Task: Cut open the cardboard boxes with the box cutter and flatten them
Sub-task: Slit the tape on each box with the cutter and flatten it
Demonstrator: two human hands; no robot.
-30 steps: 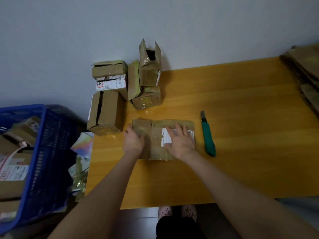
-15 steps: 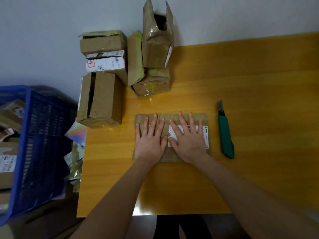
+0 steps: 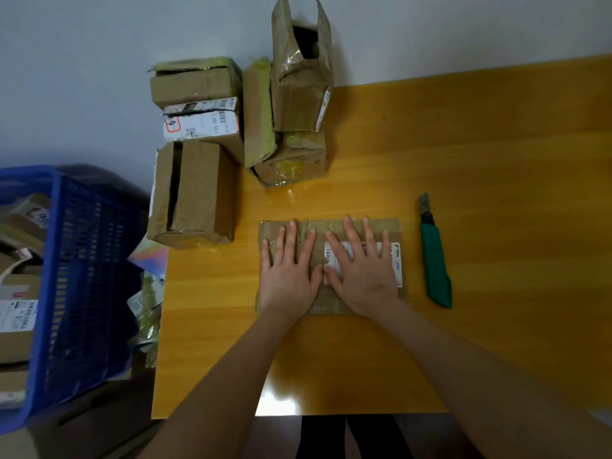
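A flattened brown cardboard box [image 3: 331, 303] with a white label lies on the yellow table [image 3: 480, 160]. My left hand [image 3: 289, 276] presses on its left half with straight, spread fingers. My right hand [image 3: 362, 273] presses flat on its right half, over the label. The green box cutter [image 3: 435, 265] lies on the table just right of the cardboard, blade out and pointing away from me; neither hand touches it. Several intact cardboard boxes [image 3: 193, 193] are stacked at the table's back left.
One tall box [image 3: 301, 77] with open top flaps stands on another by the wall. A blue plastic basket [image 3: 79, 276] holding more boxes sits left of the table, with packaging scraps [image 3: 149, 293] between them. Bare tabletop stretches to the right of the cutter.
Both hands moved from the cardboard's edges to lie flat side by side on it, fingers spread. The camera came closer and tilted down.
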